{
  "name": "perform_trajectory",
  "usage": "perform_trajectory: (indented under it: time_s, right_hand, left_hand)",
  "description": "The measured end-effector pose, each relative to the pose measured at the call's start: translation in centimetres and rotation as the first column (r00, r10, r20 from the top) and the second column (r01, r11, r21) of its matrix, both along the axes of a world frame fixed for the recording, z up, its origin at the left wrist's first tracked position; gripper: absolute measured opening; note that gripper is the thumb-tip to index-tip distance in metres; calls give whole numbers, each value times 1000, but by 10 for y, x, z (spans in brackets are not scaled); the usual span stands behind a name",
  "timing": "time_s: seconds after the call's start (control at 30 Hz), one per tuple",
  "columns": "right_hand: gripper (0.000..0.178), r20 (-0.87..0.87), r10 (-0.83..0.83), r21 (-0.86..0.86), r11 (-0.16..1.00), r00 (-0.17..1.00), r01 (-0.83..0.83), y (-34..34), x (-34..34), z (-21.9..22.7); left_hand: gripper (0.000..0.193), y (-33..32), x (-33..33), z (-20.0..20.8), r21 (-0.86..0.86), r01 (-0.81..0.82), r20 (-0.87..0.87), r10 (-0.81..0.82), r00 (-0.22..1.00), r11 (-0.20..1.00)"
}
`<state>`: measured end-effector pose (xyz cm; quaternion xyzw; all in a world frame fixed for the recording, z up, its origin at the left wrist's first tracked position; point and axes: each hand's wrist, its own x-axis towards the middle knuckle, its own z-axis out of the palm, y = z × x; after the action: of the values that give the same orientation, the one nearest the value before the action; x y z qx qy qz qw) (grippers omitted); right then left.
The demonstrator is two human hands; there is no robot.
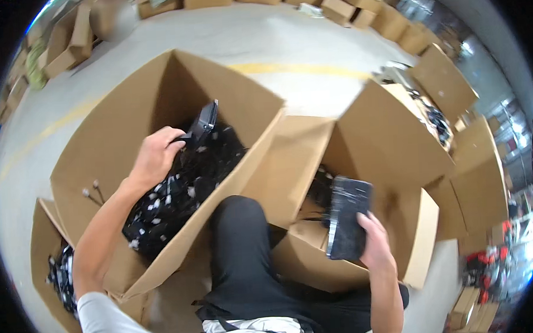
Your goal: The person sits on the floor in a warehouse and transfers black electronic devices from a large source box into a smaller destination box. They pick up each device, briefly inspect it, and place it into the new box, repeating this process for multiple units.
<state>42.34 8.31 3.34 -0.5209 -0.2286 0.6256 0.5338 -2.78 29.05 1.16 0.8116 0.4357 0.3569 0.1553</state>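
Right grip point(375, 240) on right edge of flat black device point(347, 219)

Your right hand point(375, 239) holds a flat, shiny black slab point(347, 216), slightly tilted; your left hand point(156, 154) pinches a smaller black block point(205, 118), perhaps an adapter, upturned.

Left grip point(160, 154) on black block point(204, 123), right grip point(377, 242) on black slab point(349, 216), carton point(230, 85) of probable cables point(171, 197)

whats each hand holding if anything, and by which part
Left hand: a black boxy device, apparently by its lower-left end. Right hand: a flat black slab, by its right edge.
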Motion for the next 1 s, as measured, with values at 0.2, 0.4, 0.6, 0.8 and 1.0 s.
perform_trajectory:
  time_s: [0.2, 0.4, 0.6, 0.8, 1.0]
  right_hand:
    - [46, -270, 218, -66, 968, 938, -244, 19, -7, 2]
    - [82, -115, 484, 165, 871, 868, -464, -36, -20, 17]
    - [74, 273, 521, 221, 784, 809, -580, -89, -1, 39]
    - [41, -82, -167, 273, 944, 983, 183, -119, 2, -21]
    - [44, -313, -599, 75, 758, 737, 648, -141, -24, -81]
  left_hand:
    - [23, -110, 122, 118, 609, 489, -308, -382, 871, 624]
    - [42, -169, 169, 97, 176, 793, -540, -616, 573, 583]
    - [97, -156, 214, 93, -377, 677, 153, -678, 719, 632]
    - [79, -196, 260, 72, -516, 468, 396, -284, 873, 717]
    - [86, -247, 283, 17, -321, 503, 345, -395, 851, 802]
